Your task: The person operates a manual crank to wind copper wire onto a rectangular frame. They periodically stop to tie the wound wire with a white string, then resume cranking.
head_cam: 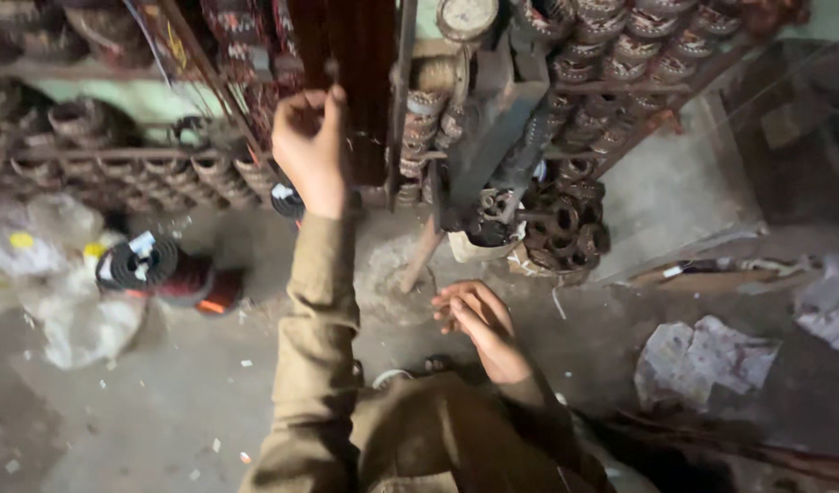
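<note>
My left hand [310, 146] is raised at arm's length in front of a dark reddish-brown band of copper wire [360, 55] that runs down from above. Its fingers are curled and pinched next to the wire; whether it grips a strand is too blurred to tell. My right hand [479, 324] hangs low near my body, palm up, fingers loosely spread and holding nothing. Both sleeves are olive-brown.
Copper wire spools [168, 269] lie on the dusty concrete floor at left, beside white plastic bags [68, 310]. Racks of wound coils [620, 64] fill the back. A pile of metal rings [556, 228] sits centre right. Crumpled paper [702, 356] lies at right.
</note>
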